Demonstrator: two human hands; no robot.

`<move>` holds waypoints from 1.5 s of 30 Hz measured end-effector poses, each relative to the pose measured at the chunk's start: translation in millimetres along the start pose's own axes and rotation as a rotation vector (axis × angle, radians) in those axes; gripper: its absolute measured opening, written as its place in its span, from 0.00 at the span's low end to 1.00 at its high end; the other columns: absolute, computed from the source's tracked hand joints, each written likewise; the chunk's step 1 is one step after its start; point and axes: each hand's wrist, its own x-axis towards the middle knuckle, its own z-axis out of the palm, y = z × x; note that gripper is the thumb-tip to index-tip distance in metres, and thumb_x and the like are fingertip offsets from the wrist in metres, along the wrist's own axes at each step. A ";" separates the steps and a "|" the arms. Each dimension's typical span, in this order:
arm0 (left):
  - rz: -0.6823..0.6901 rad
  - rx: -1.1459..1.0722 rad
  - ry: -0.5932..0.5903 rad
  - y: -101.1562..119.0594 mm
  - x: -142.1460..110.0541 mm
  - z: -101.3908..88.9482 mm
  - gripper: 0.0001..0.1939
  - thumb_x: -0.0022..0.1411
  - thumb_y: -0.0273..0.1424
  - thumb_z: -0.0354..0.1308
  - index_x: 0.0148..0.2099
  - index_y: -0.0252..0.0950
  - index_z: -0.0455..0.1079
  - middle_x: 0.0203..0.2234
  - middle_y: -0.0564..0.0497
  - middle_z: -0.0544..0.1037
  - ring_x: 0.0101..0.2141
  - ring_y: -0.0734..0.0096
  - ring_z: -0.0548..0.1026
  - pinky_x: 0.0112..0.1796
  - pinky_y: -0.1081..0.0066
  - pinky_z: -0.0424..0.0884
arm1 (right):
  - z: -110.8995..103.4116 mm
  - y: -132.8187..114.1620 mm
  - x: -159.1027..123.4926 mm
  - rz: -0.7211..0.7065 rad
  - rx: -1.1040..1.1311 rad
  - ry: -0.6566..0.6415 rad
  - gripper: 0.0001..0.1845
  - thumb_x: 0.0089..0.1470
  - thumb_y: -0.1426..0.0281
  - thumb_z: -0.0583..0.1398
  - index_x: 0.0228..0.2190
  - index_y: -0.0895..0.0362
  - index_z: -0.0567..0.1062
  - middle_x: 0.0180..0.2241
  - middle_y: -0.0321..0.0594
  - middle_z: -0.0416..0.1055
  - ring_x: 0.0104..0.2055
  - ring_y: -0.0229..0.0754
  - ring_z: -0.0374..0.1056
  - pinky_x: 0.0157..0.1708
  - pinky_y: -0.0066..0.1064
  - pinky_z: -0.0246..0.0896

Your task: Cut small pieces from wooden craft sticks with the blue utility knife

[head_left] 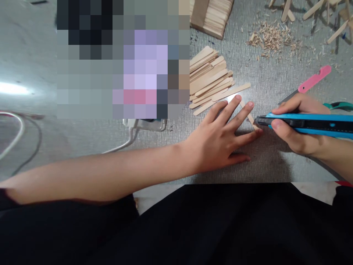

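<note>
My left hand (224,134) lies with its fingers spread on the grey table, pressing on a wooden craft stick (250,117) that runs slantwise under the fingers. In my right hand (299,127) is a blue and black utility knife (317,123), its tip at the stick close to my left fingertips. A loose pile of craft sticks (211,75) lies just beyond my left hand, with one single stick (231,92) resting at the pile's near side. Behind my right hand lies a pink-handled folding blade (314,79), partly hidden by the hand.
A banded bundle of craft sticks (212,16) sits at the back. Right of it are a heap of wood chips (271,36) and several joined sticks (317,9). A green-handled tool (340,105) is at the right. A white cable (120,147) runs behind my left forearm; a blurred patch hides the area beyond.
</note>
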 end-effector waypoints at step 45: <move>0.012 0.027 -0.005 -1.7 -3.5 1.1 0.50 0.72 0.62 0.59 0.84 0.47 0.46 0.81 0.30 0.47 0.78 0.20 0.51 0.71 0.33 0.55 | 5.9 -6.2 9.4 -0.099 -0.116 -0.035 0.08 0.61 0.63 0.69 0.42 0.47 0.80 0.30 0.33 0.81 0.26 0.40 0.73 0.27 0.35 0.72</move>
